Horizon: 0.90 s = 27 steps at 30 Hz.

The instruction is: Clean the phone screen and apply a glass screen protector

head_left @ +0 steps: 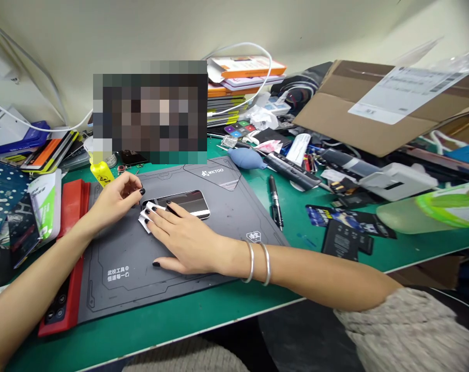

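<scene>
A glossy phone (190, 201) lies flat on a dark grey work mat (129, 268). My right hand (183, 240) rests palm down on the mat, fingers stretched out, pressing a small white wipe (146, 219) against the phone's near left end. My left hand (116, 201) is curled at the phone's left end, its fingertips touching that corner. Two silver bangles (259, 262) sit on my right wrist.
A yellow bottle (101, 173) stands behind my left hand. A black pen (275, 201), a blue air blower (245, 158), dark tools and phone parts (346, 227) lie to the right. A cardboard box (374, 111), stacked packages (242, 77) and a red tray (71, 258) border the mat.
</scene>
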{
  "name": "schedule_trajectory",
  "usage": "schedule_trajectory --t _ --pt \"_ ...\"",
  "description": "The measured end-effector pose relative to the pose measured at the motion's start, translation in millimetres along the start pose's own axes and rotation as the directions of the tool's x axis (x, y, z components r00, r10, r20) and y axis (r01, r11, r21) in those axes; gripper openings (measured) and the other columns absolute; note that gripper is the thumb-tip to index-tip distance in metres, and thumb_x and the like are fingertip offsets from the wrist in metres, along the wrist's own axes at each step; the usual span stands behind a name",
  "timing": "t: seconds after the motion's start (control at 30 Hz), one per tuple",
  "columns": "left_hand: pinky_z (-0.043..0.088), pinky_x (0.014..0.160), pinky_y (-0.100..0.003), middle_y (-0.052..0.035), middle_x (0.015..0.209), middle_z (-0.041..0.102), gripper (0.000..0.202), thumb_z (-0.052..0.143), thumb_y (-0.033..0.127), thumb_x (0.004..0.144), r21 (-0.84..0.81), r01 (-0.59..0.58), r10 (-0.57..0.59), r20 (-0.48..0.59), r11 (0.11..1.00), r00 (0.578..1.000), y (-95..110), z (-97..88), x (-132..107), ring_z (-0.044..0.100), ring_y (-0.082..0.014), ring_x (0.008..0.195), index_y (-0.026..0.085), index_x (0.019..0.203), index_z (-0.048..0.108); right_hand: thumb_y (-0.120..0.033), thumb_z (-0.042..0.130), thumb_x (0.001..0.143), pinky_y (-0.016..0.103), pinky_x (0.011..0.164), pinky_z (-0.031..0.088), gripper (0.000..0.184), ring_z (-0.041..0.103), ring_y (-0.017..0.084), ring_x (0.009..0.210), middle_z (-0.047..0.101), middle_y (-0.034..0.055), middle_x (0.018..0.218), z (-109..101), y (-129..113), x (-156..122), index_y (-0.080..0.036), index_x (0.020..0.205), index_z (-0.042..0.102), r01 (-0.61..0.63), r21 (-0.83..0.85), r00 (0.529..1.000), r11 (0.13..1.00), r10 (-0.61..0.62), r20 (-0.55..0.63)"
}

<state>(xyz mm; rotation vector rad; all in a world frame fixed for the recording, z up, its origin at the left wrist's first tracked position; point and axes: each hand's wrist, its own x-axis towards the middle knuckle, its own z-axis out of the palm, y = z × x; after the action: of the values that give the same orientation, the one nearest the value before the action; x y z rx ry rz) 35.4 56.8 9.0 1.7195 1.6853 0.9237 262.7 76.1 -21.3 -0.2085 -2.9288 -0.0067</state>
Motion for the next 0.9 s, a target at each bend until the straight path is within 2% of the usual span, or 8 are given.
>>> schedule_trajectory --t 0.17,0.37,0.53,0.67,0.9 --pt "0.045 0.06 -0.03 0.0018 0.075 0.057 0.021 0.061 0.037 0.077 -0.013 0.003 -0.004 -0.027 1.0 1.0 1.2 0.7 1.1 0.056 -0.0151 0.063 0.02 0.087 0.053 -0.058 0.043 0.099 0.057 0.12 0.026 0.079 0.037 0.04 0.146 0.042 0.0269 0.156 -1.8 3.2 1.2 0.003 0.148 0.042 -0.071 0.032 0.996 0.997 0.069 0.061" --pt "0.045 0.062 -0.03 0.0009 0.078 0.056 0.021 0.06 0.038 0.077 -0.022 -0.018 0.017 -0.049 1.0 0.999 1.8 3.7 0.5 0.055 -0.0146 0.066 0.02 0.085 0.052 -0.061 0.045 0.097 0.058 0.121 0.025 0.08 0.036 0.039 0.147 0.04 0.0249 0.158 -1.1 1.3 4.4 0.001 0.148 0.043 0.012 0.081 0.997 0.997 -0.017 0.073" --pt "0.045 0.063 -0.029 0.0006 0.08 0.057 0.019 0.059 0.036 0.079 -0.015 -0.029 0.028 -0.054 0.999 0.998 0.1 4.9 -1.1 0.055 -0.0147 0.068 0.02 0.087 0.052 -0.06 0.048 0.097 0.057 0.121 0.026 0.08 0.037 0.04 0.146 0.041 0.0267 0.157 -2.1 6.6 6.1 0.002 0.148 0.043 -0.079 0.064 0.992 0.995 0.072 0.099" --pt "0.046 0.065 -0.03 0.0001 0.082 0.058 0.018 0.058 0.035 0.079 0.004 -0.025 0.025 -0.043 1.0 0.999 -2.8 4.7 -1.9 0.056 -0.0152 0.07 0.02 0.088 0.053 -0.061 0.05 0.095 0.057 0.121 0.026 0.082 0.037 0.04 0.146 0.041 0.0275 0.156 -4.6 0.2 2.8 0.002 0.148 0.043 -0.027 0.085 0.995 0.996 0.018 0.097" --pt "0.048 0.065 -0.029 0.0001 0.08 0.058 0.018 0.058 0.034 0.076 -0.002 -0.009 0.009 -0.044 1.0 0.999 -2.8 5.8 -1.9 0.057 -0.0157 0.071 0.021 0.088 0.053 -0.055 0.051 0.097 0.06 0.118 0.028 0.07 0.039 0.041 0.144 0.044 0.0258 0.154 -4.7 -0.4 1.7 -0.006 0.147 0.045 -0.003 0.099 0.997 0.995 -0.005 0.078"
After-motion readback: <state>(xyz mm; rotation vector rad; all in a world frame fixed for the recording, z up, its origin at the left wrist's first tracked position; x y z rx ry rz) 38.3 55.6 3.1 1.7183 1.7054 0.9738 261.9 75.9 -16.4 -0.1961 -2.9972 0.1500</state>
